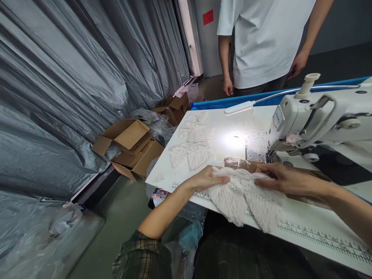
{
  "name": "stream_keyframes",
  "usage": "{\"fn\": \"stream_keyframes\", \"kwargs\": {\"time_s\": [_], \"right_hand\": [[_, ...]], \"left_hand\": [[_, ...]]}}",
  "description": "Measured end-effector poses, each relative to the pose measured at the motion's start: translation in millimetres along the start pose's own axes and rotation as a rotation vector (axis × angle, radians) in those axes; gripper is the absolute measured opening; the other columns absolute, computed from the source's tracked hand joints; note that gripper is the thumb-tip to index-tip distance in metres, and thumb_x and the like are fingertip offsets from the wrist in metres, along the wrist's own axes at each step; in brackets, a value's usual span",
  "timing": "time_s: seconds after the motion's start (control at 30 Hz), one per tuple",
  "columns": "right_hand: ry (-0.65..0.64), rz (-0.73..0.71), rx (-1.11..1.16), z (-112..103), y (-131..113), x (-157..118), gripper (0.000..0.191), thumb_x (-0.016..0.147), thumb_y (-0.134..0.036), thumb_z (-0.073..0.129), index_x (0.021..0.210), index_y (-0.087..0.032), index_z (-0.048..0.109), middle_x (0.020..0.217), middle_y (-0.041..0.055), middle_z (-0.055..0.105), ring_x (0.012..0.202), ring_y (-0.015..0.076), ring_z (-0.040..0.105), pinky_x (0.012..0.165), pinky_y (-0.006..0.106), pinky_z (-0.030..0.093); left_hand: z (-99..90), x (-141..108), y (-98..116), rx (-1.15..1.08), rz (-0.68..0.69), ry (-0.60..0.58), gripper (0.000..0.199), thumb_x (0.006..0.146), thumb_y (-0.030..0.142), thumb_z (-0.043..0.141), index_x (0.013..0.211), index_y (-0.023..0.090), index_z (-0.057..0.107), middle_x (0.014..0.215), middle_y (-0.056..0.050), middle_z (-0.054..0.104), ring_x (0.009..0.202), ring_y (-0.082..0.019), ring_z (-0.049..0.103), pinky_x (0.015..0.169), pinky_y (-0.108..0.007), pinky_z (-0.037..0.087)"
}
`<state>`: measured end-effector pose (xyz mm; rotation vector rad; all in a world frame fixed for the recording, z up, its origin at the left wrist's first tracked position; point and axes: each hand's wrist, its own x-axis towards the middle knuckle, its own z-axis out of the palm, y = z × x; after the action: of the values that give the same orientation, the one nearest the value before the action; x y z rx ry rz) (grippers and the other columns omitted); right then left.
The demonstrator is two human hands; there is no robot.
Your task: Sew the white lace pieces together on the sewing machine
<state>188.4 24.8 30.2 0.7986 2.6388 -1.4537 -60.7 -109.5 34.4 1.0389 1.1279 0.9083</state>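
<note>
I lose the person above the chest; my view also crops the machine toward the bench's right edge.

The person's left hand and right hand hold a piece of white lace between them — its lower part hangs over the near edge of the white table, where ruler marks run; brown tape lies on the tabletop just beyond the lace. The sewing machine stands at the right, near the right hand; a lamp lights the tabletop, and more lace pieces lie flat toward the left. Beyond the table stands another person in a white shirt — arms lowered; open cardboard boxes sit beside a grey curtain.
</note>
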Motion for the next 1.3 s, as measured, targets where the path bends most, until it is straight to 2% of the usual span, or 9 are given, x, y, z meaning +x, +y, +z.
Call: {"fn": "stream_keyframes", "kwargs": {"time_s": [0.1,0.2,0.37,0.43,0.57,0.77,0.93,1.1,1.3], "right_hand": [[0.018,-0.012,0.033,2,2,-1,0.042,0.087,-0.064,0.058,0.091,-0.023,0.063,0.089,0.003,0.064,0.083,0.023,0.059,0.071,0.032,0.045],[0.024,-0.027,0.094,5,3,-2,0.042,0.087,-0.064,0.059,0.088,-0.022,0.06,0.084,0.0036,0.059,0.079,0.0215,0.055,0.069,0.032,0.043],[0.025,0.021,0.189,6,4,-2,0.041,0.086,-0.062,0.062,0.089,-0.021,0.059,0.084,0.0041,0.057,0.077,0.0204,0.052,0.068,0.032,0.041],[0.021,0.022,0.199,6,6,-2,0.04,0.087,-0.062,0.062,0.091,-0.022,0.061,0.086,0.0052,0.058,0.08,0.0216,0.053,0.07,0.033,0.042],[-0.001,0.015,0.23,6,10,-1,0.041,0.084,-0.061,0.065,0.094,-0.021,0.062,0.09,0.0067,0.061,0.085,0.0237,0.055,0.073,0.034,0.043],[0.017,0.002,0.247,5,5,-2,0.046,0.084,-0.063,0.065,0.098,-0.019,0.064,0.095,0.0075,0.065,0.088,0.0231,0.057,0.075,0.032,0.042],[0.05,-0.023,0.282,6,7,-2,0.043,0.085,-0.06,0.067,0.101,-0.019,0.065,0.097,0.0048,0.066,0.088,0.0208,0.058,0.074,0.03,0.042],[0.099,-0.058,0.321,6,16,0,0.041,0.08,-0.056,0.072,0.098,-0.019,0.067,0.096,0.0044,0.067,0.089,0.0208,0.059,0.075,0.03,0.043],[0.104,-0.081,0.286,4,20,0,0.043,0.078,-0.054,0.073,0.106,-0.021,0.067,0.103,0.0046,0.069,0.095,0.0227,0.061,0.081,0.033,0.046]], "left_hand": [[2.6,1,-2,-0.027,0.023,0.046,0.055,0.066,0.049,0.087,0.108,0.015,0.073,0.109,-0.012,0.074,0.11,-0.027,0.066,0.095,-0.034,0.049],[3.7,1,-4,-0.031,-0.006,0.114,0.053,0.066,0.049,0.086,0.104,0.014,0.073,0.109,-0.011,0.073,0.107,-0.025,0.066,0.091,-0.033,0.05],[3.9,0,-1,0.001,-0.079,0.183,0.044,0.067,0.051,0.085,0.087,0.013,0.074,0.083,-0.007,0.072,0.091,-0.024,0.067,0.079,-0.031,0.052],[4.8,-1,1,0.008,-0.084,0.197,0.04,0.069,0.049,0.084,0.087,0.015,0.073,0.08,-0.006,0.072,0.09,-0.023,0.067,0.078,-0.03,0.052],[6.2,-1,1,-0.021,-0.051,0.195,0.041,0.07,0.049,0.084,0.091,0.015,0.073,0.092,-0.008,0.074,0.096,-0.022,0.067,0.08,-0.029,0.052],[3.1,2,-7,-0.097,-0.054,0.194,0.049,0.066,0.047,0.087,0.098,0.014,0.071,0.099,-0.01,0.075,0.101,-0.024,0.068,0.086,-0.031,0.052],[4.2,1,-10,-0.131,-0.044,0.203,0.047,0.065,0.041,0.089,0.097,0.013,0.071,0.094,-0.009,0.076,0.092,-0.021,0.07,0.085,-0.03,0.051],[5.3,-1,-15,-0.042,-0.003,0.319,0.044,0.067,0.035,0.089,0.102,0.014,0.071,0.1,-0.008,0.076,0.091,-0.02,0.07,0.085,-0.028,0.052],[0.0,-8,-11,0.145,0.043,0.349,0.048,0.07,0.035,0.086,0.111,0.016,0.069,0.103,-0.007,0.074,0.095,-0.02,0.068,0.082,-0.028,0.054]]}}
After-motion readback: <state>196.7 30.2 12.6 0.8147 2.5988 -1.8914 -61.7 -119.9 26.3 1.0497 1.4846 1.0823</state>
